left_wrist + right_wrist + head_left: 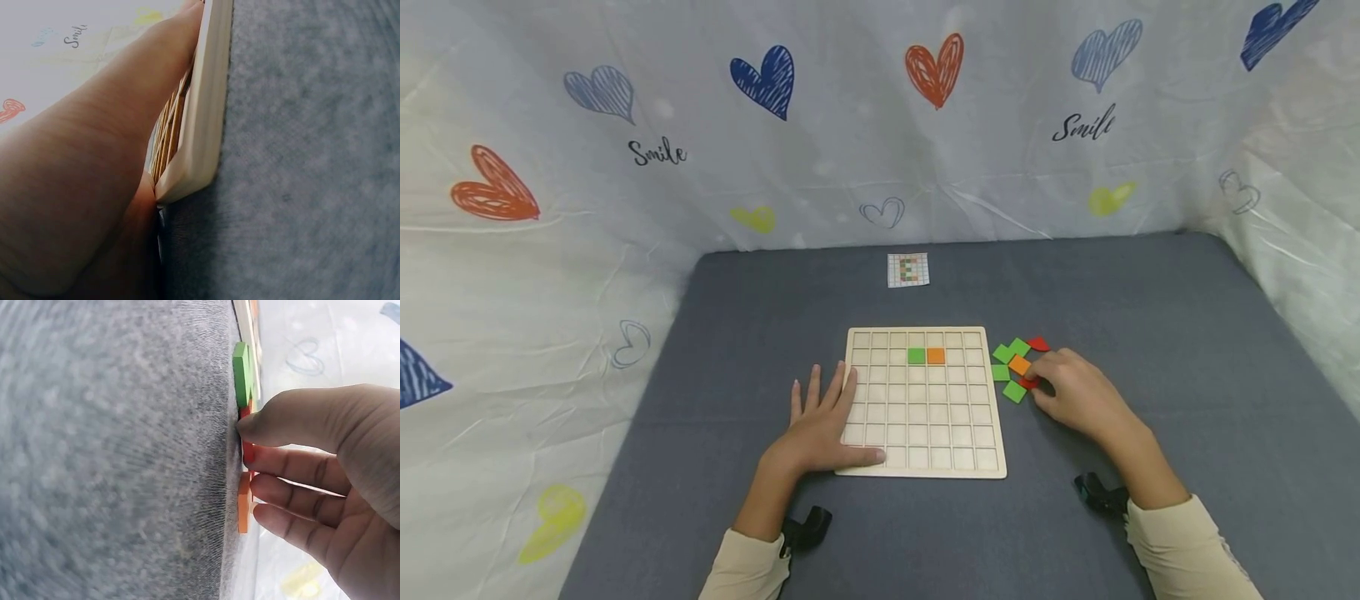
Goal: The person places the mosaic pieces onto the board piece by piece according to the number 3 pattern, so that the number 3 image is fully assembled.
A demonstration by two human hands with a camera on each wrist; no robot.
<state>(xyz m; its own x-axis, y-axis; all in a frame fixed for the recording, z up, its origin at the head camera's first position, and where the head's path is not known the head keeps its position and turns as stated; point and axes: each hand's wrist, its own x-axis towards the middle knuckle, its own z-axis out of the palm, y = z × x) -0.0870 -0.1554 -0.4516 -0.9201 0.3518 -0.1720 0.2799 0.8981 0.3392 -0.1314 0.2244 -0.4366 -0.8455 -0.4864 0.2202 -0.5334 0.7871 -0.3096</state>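
Where a white curtain printed with coloured hearts [835, 167] hung behind and beside it, a table covered in dark grey cloth [737, 333] bore a pale wooden square grid board [939, 413]. Near its far edge lay a small white card with a coloured grid pattern [908, 270]. Two neighbouring cells in the board's second row from the far side held a flat green square tile [917, 356] and a flat orange square tile [936, 356]. With fingers spread, the person's left hand [820, 429] rested on the board's left edge, gripping nothing. Just beyond the right edge, among loose green, orange and red tiles, the right hand [1078, 387], thumb and fingers nearly closed, pinched a flat red tile [249, 452].
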